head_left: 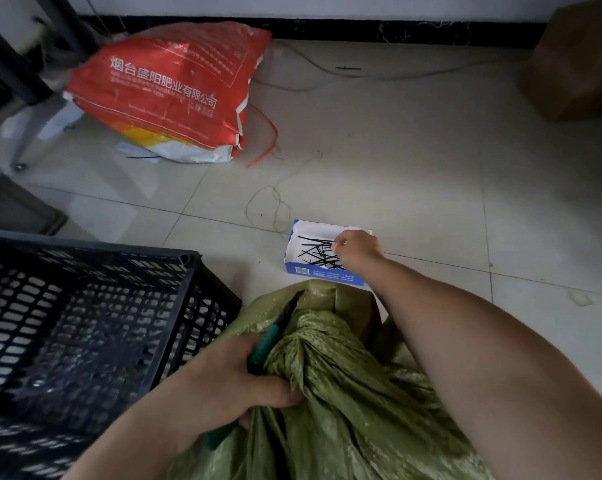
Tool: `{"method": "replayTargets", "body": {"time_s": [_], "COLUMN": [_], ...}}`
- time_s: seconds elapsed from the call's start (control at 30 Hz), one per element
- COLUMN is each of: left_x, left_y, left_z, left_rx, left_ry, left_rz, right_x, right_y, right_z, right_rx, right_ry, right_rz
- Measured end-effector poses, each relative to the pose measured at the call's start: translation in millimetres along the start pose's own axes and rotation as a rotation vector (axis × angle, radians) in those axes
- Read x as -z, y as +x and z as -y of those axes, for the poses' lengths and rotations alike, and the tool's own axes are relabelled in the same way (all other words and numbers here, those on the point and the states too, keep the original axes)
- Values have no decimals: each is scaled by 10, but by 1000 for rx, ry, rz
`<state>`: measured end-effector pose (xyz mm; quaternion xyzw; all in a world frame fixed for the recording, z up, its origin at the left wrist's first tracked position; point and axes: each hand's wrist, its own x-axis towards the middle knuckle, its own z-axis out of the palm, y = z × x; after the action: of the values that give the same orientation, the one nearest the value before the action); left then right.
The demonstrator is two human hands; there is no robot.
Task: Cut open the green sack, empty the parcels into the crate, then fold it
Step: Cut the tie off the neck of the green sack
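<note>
- A black crate point(84, 306) stands on the floor point(413, 150) at the left; its inside looks bare.
- The left hand point(237, 379) clenches the gathered neck of the green sack point(344, 393) together with a green-handled cutter point(268, 337).
- The sack lies just right of the crate.
- The right hand point(356, 251) reaches into a small box point(322, 251) of black ties point(313, 249), fingertips pinched; whether they hold a tie, I cannot tell.

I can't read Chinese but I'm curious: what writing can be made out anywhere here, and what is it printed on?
"烟台盛阳肥业有限公司": large white characters on the red sack by the wall.
Smaller white lines and the boxed panel on that sack: too blurred to read.
Blue-and-white small box of black ties: a code square and fine print on its front, too small to read.
Green sack, black crate: no text.
</note>
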<state>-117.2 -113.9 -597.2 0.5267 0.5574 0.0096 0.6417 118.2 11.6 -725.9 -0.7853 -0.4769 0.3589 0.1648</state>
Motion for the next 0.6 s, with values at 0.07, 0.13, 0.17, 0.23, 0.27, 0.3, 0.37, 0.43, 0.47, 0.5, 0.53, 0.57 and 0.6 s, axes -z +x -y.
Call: {"method": "replayTargets", "body": {"time_s": [0.07, 0.13, 0.17, 0.23, 0.27, 0.3, 0.37, 0.43, 0.47, 0.5, 0.53, 0.57, 0.6], "left_x": [7, -10, -23, -54, -73, -87, -110, -138, -153, -166, -181, -200, -211], "left_y": [28, 39, 45, 59, 77, 80, 98, 108, 104, 97, 89, 74, 71], "left_z": [-8, -37, -58, -104, -124, -140, -158, -162, -158, -157, -144, -136, -138], "left_rx": [-14, -29, -35, -52, -59, -60, -52, -46, -54, -67, -86, -105, -120], "left_ry": [-2, -21, -37, -74, -95, -108, -131, -148, -163, -179, -195, -220, -254], "left_rz": [-2, -1, -8, -29, -35, -40, -45, -48, -54, -63, -77, -93, -106], "right_x": [3, 31, 57, 132, 180, 229, 336, 469, 542, 612, 684, 743, 784], "right_y": [-21, -57, -87, -193, -261, -343, -522, -705, -809, -921, -1064, -1208, -1336], "right_z": [-24, -34, -28, 15, 36, 65, 114, 153, 180, 220, 270, 320, 365], "right_rx": [32, 65, 80, 113, 124, 138, 176, 219, 240, 267, 302, 338, 370], "right_ry": [12, 47, 66, 107, 134, 167, 213, 190, 176, 157, 131, 100, 75], "right_rz": [25, 42, 55, 75, 78, 85, 100, 98, 89, 71, 45, 9, -26]}}
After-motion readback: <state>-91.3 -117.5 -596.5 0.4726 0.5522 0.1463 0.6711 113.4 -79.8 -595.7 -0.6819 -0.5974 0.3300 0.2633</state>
